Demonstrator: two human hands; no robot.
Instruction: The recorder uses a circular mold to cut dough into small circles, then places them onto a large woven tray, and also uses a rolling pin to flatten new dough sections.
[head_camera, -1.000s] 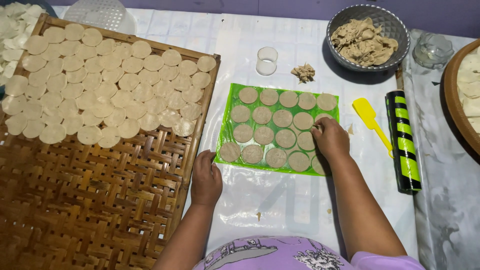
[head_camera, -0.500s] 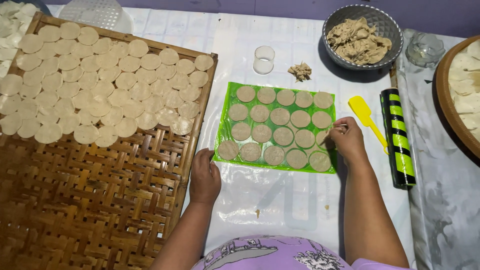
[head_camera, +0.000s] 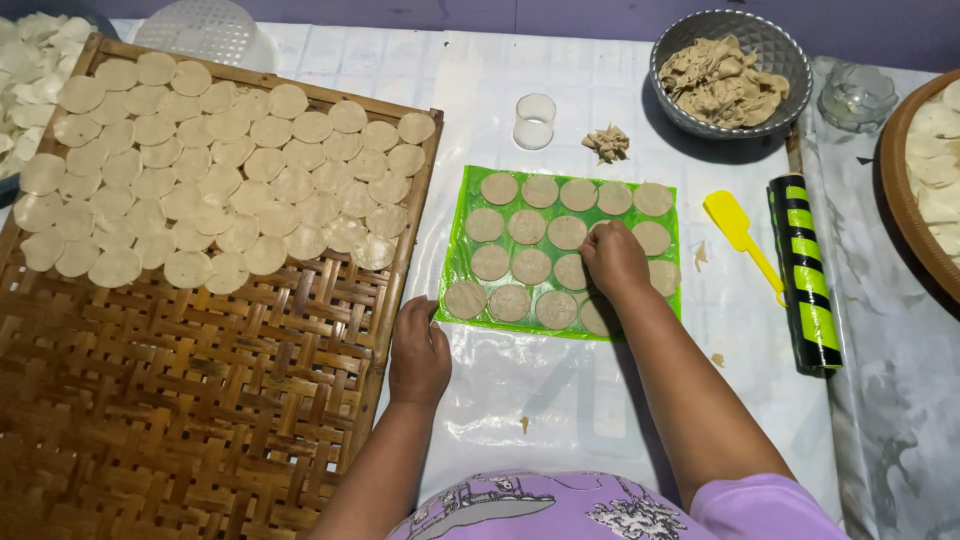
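Observation:
A green plastic sheet (head_camera: 462, 232) lies on the table with several thin round dough discs (head_camera: 527, 227) on it in rows. My right hand (head_camera: 614, 258) rests on the sheet's middle right, fingers pressed down on a disc there. My left hand (head_camera: 418, 350) lies curled on the table beside the sheet's near left corner, next to the edge of a woven bamboo tray (head_camera: 190, 400). That tray carries several pale dough discs (head_camera: 230, 170) across its far half.
A grey bowl of dough scraps (head_camera: 728, 70) stands at the back right. A clear round cutter (head_camera: 534, 120), a small dough lump (head_camera: 607, 143), a yellow spatula (head_camera: 740, 240) and a black-and-green striped rolling pin (head_camera: 806, 272) lie nearby. Another round tray (head_camera: 905, 190) sits at the right edge.
My right hand has moved left from the sheet's right edge onto its middle. My left hand has stayed in place.

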